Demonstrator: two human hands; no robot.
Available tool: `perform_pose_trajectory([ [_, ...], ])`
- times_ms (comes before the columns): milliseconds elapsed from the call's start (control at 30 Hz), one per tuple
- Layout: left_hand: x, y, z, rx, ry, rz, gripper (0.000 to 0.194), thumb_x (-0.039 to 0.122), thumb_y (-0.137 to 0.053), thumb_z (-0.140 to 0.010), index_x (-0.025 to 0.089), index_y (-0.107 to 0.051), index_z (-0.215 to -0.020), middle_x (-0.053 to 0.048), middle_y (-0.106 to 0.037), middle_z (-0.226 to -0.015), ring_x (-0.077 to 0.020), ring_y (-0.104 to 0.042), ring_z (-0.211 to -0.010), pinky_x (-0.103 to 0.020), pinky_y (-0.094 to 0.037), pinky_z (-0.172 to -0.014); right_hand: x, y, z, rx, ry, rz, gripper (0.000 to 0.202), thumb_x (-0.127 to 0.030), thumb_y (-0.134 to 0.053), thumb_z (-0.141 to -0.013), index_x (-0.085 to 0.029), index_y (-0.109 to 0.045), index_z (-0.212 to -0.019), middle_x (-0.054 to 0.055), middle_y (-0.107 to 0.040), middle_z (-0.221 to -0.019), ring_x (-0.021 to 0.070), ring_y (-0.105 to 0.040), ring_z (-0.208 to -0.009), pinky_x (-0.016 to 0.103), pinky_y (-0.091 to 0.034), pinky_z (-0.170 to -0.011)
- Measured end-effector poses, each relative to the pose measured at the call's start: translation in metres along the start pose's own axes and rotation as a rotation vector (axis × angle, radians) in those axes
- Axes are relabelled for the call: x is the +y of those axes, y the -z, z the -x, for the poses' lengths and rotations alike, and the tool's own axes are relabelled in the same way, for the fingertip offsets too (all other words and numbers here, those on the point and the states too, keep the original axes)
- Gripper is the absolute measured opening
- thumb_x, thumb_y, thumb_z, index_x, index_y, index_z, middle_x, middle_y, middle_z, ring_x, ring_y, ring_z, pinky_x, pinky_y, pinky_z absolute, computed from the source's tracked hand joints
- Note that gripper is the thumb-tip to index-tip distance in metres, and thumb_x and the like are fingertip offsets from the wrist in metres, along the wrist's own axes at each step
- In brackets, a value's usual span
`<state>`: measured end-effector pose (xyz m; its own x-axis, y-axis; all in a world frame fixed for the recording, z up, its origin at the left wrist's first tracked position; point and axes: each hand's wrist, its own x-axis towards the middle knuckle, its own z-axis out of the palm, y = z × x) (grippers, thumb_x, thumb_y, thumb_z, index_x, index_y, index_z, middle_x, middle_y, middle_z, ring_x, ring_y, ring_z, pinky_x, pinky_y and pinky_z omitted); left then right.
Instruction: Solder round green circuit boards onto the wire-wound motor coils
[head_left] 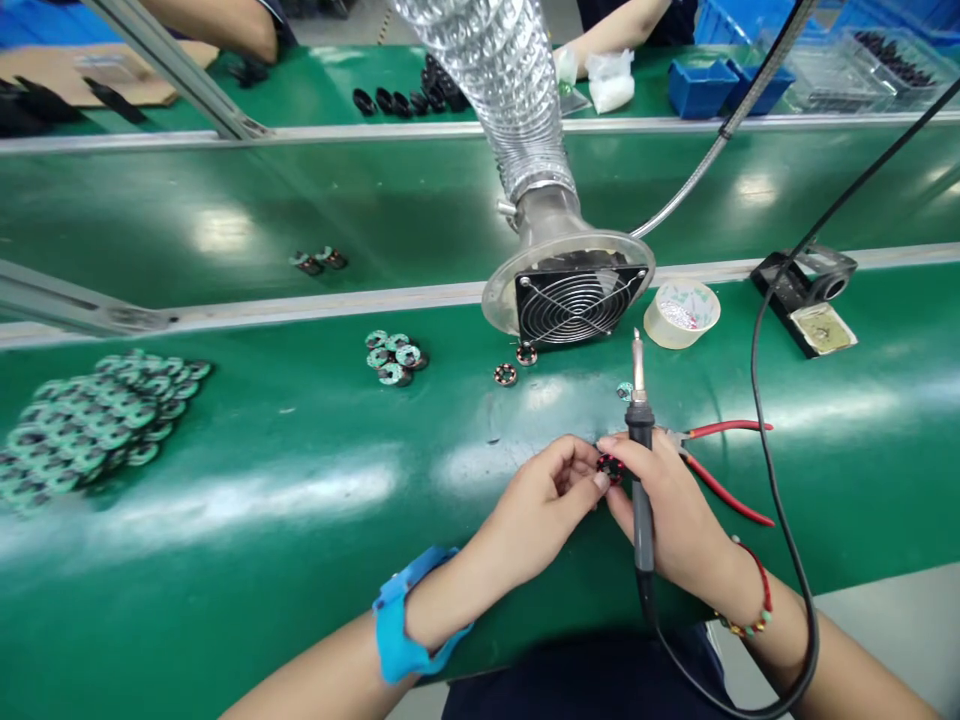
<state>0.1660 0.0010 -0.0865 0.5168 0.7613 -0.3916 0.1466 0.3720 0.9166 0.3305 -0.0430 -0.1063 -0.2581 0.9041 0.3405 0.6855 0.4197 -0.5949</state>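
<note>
My left hand (536, 510), closed, pinches a small round wound motor stator (610, 467) between thumb and fingers. My right hand (675, 510) touches the stator's other side with thumb and fingertip. That same hand also holds a soldering iron (643, 500), its metal tip (637, 350) pointing up and away from me. Red-handled pliers (724, 480) lie beside my right hand, their jaws partly hidden behind it. Beyond the hands, two copper-wound stators (505, 375) and a small green circuit board (625, 391) rest on the green bench.
A fume extractor (577, 300) hangs above the bench, near a roll of tape (682, 313) and a soldering iron stand (806, 290). Green-topped stators form a small group (394, 357) and a large pile (97, 420). The iron's cable (772, 480) loops over my right forearm. Other people's arms (615, 35) show behind.
</note>
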Motion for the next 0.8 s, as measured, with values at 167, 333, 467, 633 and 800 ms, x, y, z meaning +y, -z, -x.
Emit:
perform_pose_trajectory([
  [167,0.002,0.003,0.003,0.104,-0.180,-0.368,0.014,0.019,-0.055,-0.087,0.018,-0.056,-0.101,-0.002,-0.061,-0.087,-0.0147,-0.057,-0.077,-0.029,-0.047,-0.072,0.003,0.004,-0.001,-0.062,0.014,0.067,0.039,-0.014,-0.048,-0.094,-0.022,-0.041,-0.131,0.010,-0.062,-0.105,0.0236,-0.057,-0.092,0.043,-0.053,-0.077],
  [333,-0.002,0.004,0.002,0.186,-0.430,-0.561,0.013,0.013,-0.047,-0.091,0.018,-0.057,-0.083,0.000,-0.058,-0.076,-0.0128,-0.054,-0.070,-0.026,-0.043,-0.066,0.000,0.002,-0.004,-0.071,0.037,0.055,0.037,-0.015,-0.050,-0.094,-0.021,-0.042,-0.130,0.009,-0.063,-0.105,0.0225,-0.058,-0.091,0.041,-0.053,-0.077],
  [467,-0.004,0.006,0.006,0.212,-0.427,-0.486,0.017,0.015,-0.048,-0.091,0.018,-0.057,-0.077,0.001,-0.056,-0.071,-0.0117,-0.053,-0.066,-0.024,-0.042,-0.064,0.000,0.001,-0.003,-0.005,-0.044,0.015,0.038,-0.020,-0.054,-0.092,-0.023,-0.044,-0.128,0.008,-0.065,-0.102,0.0242,-0.062,-0.091,0.043,-0.054,-0.077],
  [633,-0.005,0.008,0.007,0.222,-0.101,-0.082,0.016,0.027,-0.051,-0.092,0.019,-0.053,-0.078,0.004,-0.056,-0.061,-0.0104,-0.053,-0.056,-0.023,-0.043,-0.058,0.000,0.002,-0.003,0.176,-0.083,0.040,0.045,-0.018,-0.061,-0.088,-0.026,-0.043,-0.129,0.006,-0.066,-0.098,0.0243,-0.066,-0.089,0.040,-0.055,-0.073],
  [800,-0.002,0.006,-0.003,0.109,0.003,0.095,0.023,0.041,-0.053,-0.089,0.018,-0.053,-0.083,0.003,-0.054,-0.067,-0.0108,-0.050,-0.058,-0.024,-0.042,-0.054,0.004,-0.001,-0.001,0.094,-0.023,0.095,0.040,-0.019,-0.057,-0.091,-0.028,-0.043,-0.127,0.007,-0.065,-0.106,0.0236,-0.064,-0.089,0.042,-0.055,-0.074],
])
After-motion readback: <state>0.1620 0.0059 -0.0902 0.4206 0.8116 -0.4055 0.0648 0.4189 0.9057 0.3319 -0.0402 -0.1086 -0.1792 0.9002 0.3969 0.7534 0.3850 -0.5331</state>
